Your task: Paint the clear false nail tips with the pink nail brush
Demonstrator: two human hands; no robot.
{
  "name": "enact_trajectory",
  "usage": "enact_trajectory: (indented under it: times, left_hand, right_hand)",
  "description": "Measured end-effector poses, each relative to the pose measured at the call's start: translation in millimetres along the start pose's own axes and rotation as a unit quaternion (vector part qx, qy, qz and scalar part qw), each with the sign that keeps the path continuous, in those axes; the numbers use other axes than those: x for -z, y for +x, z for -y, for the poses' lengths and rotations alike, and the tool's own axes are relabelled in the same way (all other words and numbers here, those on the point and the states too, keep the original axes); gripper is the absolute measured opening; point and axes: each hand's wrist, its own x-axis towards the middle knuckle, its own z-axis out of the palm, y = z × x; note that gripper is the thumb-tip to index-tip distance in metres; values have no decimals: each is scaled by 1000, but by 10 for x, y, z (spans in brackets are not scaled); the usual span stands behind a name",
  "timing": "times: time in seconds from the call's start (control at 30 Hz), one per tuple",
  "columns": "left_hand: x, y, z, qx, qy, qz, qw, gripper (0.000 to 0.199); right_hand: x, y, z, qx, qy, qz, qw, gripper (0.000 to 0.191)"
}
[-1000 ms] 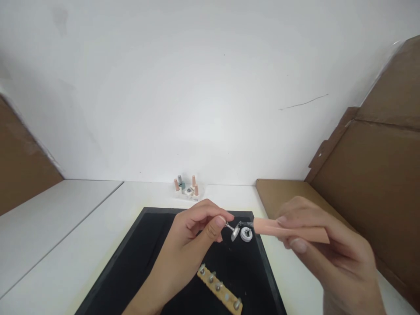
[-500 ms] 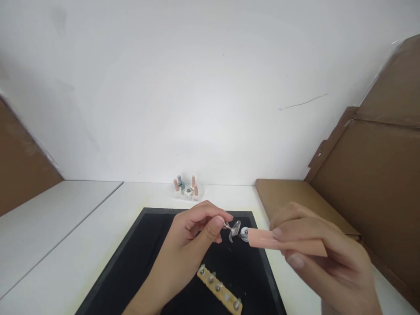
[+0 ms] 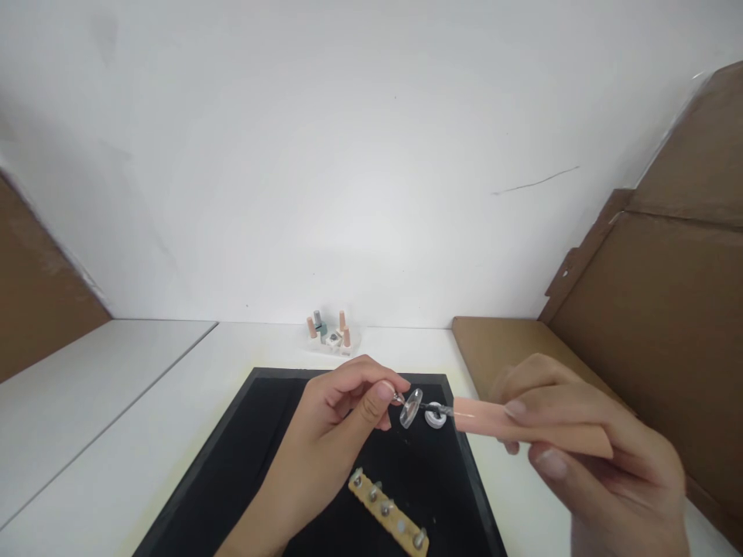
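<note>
My left hand [image 3: 342,422] pinches a short metal stem between thumb and forefinger. At the stem's end sits a clear false nail tip [image 3: 411,408], tilted upward. My right hand [image 3: 597,441] is closed round the peach cap of a nail polish brush [image 3: 493,422]. Its dark bristles point left and reach the nail tip, seemingly touching it. Beneath the brush, a small round white object [image 3: 435,416] rests on the black mat. Below my left hand lies a yellowish strip [image 3: 388,510] with several metal studs on it.
A black mat [image 3: 232,456] with a raised frame lies on the white table [image 3: 116,402]. Several polish bottles stand in a clear holder [image 3: 328,344] at the back. Cardboard [image 3: 511,340] lies at the right, beside a cardboard wall [image 3: 667,309].
My right hand has drawn the brush to the right, showing more of its shaft. The nail tip has turned slightly in my left hand, which otherwise stays in place.
</note>
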Motion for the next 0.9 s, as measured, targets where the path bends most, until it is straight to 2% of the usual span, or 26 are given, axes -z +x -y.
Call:
enact_trajectory:
  times: [0.17,0.43,0.63,0.9]
  left_hand:
    - [1,-8,-17,-7,-4,12,1000,18]
    - [16,-23,3,-16,3,9,1000,18]
    - [5,-12,-25,-14,7,10,1000,17]
    - [22,-30,-23,5,-4,10,1000,18]
  right_hand:
    - [0,16,-1,-7,-9,9,1000,15]
    - [21,-41,-43,-21,-18,-35,999,15]
    - [18,6,4,-4,-8,11,1000,15]
    - [3,-43,-27,-23,-19,-35,999,17]
